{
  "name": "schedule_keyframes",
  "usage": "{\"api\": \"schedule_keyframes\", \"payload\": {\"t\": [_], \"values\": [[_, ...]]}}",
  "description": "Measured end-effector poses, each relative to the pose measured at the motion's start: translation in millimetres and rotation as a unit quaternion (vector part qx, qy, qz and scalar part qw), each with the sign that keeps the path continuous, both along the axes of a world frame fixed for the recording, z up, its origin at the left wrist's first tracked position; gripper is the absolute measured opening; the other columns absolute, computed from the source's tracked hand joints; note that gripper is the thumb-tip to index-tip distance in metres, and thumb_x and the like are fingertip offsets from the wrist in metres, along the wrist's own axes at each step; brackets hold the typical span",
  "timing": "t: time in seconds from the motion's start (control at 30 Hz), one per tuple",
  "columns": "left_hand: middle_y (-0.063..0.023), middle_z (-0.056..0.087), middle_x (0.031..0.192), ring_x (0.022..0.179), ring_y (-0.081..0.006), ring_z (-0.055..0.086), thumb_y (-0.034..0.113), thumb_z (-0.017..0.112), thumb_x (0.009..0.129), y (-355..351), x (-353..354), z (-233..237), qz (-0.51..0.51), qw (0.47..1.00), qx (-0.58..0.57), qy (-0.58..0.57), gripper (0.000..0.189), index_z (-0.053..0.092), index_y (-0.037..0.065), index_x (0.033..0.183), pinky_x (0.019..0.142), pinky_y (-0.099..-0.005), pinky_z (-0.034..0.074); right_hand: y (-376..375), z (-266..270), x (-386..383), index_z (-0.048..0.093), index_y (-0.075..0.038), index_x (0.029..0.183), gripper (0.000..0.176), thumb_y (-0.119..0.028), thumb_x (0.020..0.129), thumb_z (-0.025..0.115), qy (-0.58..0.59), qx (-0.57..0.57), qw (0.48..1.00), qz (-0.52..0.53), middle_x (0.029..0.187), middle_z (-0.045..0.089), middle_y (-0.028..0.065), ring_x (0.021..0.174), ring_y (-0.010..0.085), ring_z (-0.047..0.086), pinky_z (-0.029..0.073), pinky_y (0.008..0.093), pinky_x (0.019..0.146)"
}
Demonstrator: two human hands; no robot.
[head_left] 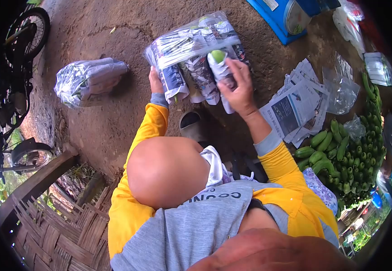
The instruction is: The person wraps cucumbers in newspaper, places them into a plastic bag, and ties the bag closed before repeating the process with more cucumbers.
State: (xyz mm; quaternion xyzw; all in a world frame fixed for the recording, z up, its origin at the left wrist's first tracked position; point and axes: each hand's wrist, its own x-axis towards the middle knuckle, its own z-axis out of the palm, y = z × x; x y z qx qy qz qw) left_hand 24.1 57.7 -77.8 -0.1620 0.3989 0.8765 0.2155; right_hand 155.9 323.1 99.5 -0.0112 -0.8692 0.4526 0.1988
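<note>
One clear bag (191, 44) of paper-wrapped produce, over bare ground (114, 27); left hand (155, 82) part-curled at its side, grip unclear; right hand (241, 90) half-open against a protruding roll (219, 67), whose paper might tear if forced crookedly.

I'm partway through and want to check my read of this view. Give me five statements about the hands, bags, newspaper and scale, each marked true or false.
1. The right hand is at a paper-wrapped piece with a green tip showing. True.
2. The blue scale is beyond the loose newspaper sheets, at the picture's upper right. True.
3. The left hand is on the scale. False: it is at the near left edge of the larger plastic bag.
4. The smaller plastic bag lies on the green bananas. False: it lies on the ground, left of the larger bag.
5. The newspaper sheets lie between the larger bag and the green bananas. True.
</note>
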Motion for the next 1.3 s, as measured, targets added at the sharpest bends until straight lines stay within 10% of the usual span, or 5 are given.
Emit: {"api": "schedule_keyframes", "payload": {"t": [0.2,0.43,0.57,0.8,1.3], "values": [[-0.0134,0.048,0.124,0.113,-0.0193,0.046,0.046,0.046,0.092,-14.9,-1.7,-6.8,0.041,0.981,-0.171,0.078,0.060,0.041,-0.002,0.128,0.099,-0.0319,0.035,111.7,-9.0,53.9,0.044,-0.001,0.130,0.058,0.004,0.074,0.058,0.005,-0.417,0.891,-0.181,0.121,0.050,0.0085,0.108,0.0166,0.051,0.040,0.0302,0.096],[-0.0197,0.035,0.137,0.129,-0.0295,0.034,0.037,0.054,0.087,9.9,14.6,145.1,-0.011,0.798,-0.459,0.389,0.066,0.033,-0.003,0.135,0.107,-0.0368,0.025,255.1,-128.0,166.0,0.043,0.001,0.130,0.054,-0.001,0.078,0.057,-0.089,-0.382,0.852,-0.348,0.122,0.053,0.0144,0.104,0.0248,0.055,0.044,0.0334,0.091],[-0.0248,0.033,0.138,0.129,-0.0366,0.033,0.041,0.072,0.070,32.1,25.9,169.5,-0.063,0.708,-0.549,0.441,0.083,0.037,0.000,0.133,0.107,-0.0413,0.026,259.3,-126.8,140.3,0.048,0.000,0.126,0.054,-0.003,0.073,0.058,-0.125,0.188,0.873,-0.432,0.124,0.053,0.0194,0.110,0.0338,0.052,0.039,0.0389,0.097],[-0.0282,0.032,0.138,0.129,-0.0414,0.032,0.027,0.066,0.066,44.6,29.5,166.2,-0.087,0.663,-0.603,0.435,0.080,0.037,-0.002,0.134,0.108,-0.0444,0.025,-23.8,16.7,15.8,0.057,-0.005,0.119,0.045,-0.005,0.074,0.056,0.028,0.214,0.971,0.107,0.124,0.054,0.0088,0.121,0.0269,0.046,0.034,0.0401,0.101],[-0.0228,0.027,0.145,0.135,-0.0425,0.022,0.019,0.061,0.065,50.0,45.5,139.6,-0.047,0.630,-0.629,0.452,0.084,0.028,-0.002,0.139,0.106,-0.0573,0.018,-75.7,-22.3,-43.2,0.055,-0.003,0.123,0.043,-0.005,0.080,0.054,0.047,0.197,0.974,0.100,0.135,0.047,0.0077,0.129,0.0284,0.039,0.030,0.0413,0.108]]}}
